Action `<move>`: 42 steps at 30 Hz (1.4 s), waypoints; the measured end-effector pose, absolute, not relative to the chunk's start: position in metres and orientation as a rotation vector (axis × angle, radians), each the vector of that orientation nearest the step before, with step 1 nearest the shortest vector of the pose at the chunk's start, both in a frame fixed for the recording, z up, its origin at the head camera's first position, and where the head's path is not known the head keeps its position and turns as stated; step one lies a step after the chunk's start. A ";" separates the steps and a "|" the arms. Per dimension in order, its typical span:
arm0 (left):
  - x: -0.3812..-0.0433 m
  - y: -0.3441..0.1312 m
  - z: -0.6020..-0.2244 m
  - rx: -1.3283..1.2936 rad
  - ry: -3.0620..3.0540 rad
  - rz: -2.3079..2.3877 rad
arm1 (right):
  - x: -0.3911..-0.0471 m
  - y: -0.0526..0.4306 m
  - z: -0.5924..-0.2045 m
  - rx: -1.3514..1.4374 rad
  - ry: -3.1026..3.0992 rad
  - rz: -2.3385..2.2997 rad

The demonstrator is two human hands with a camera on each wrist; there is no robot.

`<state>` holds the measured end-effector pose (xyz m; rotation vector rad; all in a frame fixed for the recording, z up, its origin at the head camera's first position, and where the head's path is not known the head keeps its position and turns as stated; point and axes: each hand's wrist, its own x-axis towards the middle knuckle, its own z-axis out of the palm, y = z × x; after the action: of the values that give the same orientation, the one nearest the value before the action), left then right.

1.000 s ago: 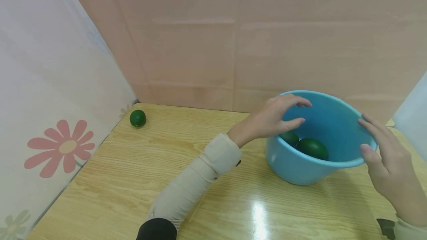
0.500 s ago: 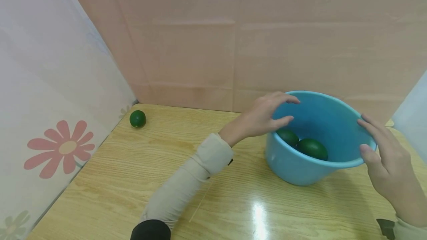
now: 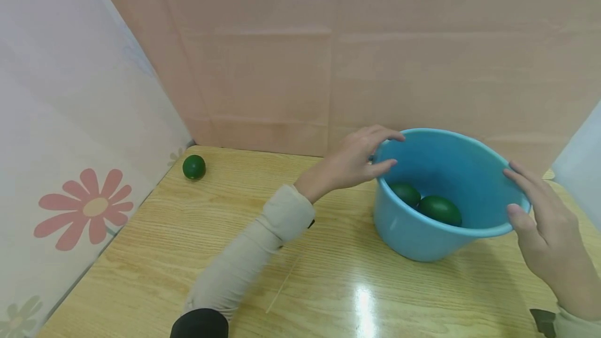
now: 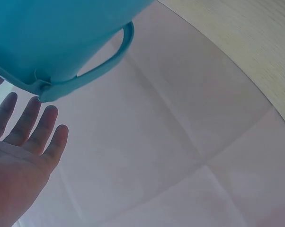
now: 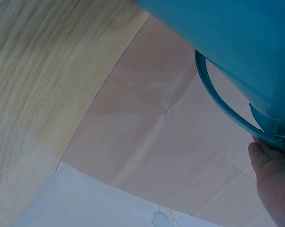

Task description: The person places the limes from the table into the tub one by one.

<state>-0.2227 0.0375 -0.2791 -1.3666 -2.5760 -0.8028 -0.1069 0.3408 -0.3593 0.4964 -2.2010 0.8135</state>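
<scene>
A light blue bucket (image 3: 422,244) leans to the left on the table, its right side raised. Inside it lie two dark green oval fruits, one (image 3: 440,209) in front of the other (image 3: 406,193). My right hand (image 3: 549,228) grips the bucket's right rim; in the right wrist view its fingers (image 5: 260,153) are at the rim and the bucket's handle (image 5: 223,106). At the left rim, my left hand (image 3: 352,158) has its fingers spread, and nothing is in it. The left wrist view shows these fingers (image 4: 40,130) just below the rim and handle.
A round dark green fruit (image 3: 194,167) lies on the wooden table (image 3: 188,254) near its far left corner. A pinkish cloth wall (image 3: 263,67) stands behind the table, and a white sheet (image 3: 70,119) with a flower print is on the left.
My left hand has drawn back leftward from over the bucket's opening to its left rim. The right hand, bucket and fruits stay in place.
</scene>
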 end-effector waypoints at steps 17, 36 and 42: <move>-0.231 0.011 -0.283 -1.299 -2.552 -0.816 | -0.106 0.341 -0.358 0.497 -2.208 0.816; -0.241 -0.015 -0.284 -1.241 -2.524 -0.802 | -0.107 0.343 -0.359 0.492 -2.200 0.825; -0.241 -0.023 -0.284 -1.205 -2.549 -0.759 | -0.107 0.345 -0.359 0.496 -2.205 0.815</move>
<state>-0.2414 -0.0230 -0.2838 -1.2051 -2.5495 -0.7590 -0.1071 0.3447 -0.3590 0.4963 -2.2050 0.8152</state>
